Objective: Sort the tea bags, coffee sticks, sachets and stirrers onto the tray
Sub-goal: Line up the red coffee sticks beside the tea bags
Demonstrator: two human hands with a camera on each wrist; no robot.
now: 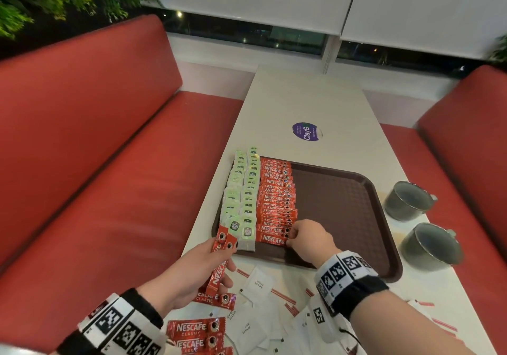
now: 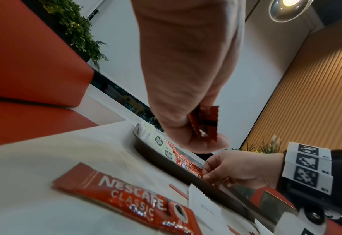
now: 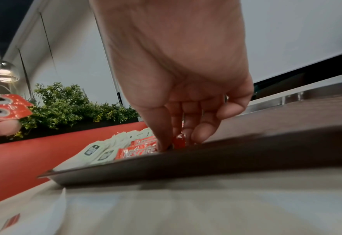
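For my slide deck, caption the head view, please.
Right hand places a coffee stick on the tray; left hand holds spare sticks.

Head view: we look forward and down from above the near end of the table (image 1: 301, 102), both forearms reaching in from the bottom edge.

Left wrist view: we sit low, just above the tabletop, looking along the left hand (image 2: 186, 79) and up past it to wall and ceiling lamp (image 2: 288, 8).

Right wrist view: equally low, just outside the near rim of the tray (image 3: 206, 165), looking along the right hand (image 3: 178, 71) toward the plants (image 3: 75, 108).

All three views share the tray's near-left corner, where the nearest coffee stick (image 1: 271, 239) lies.
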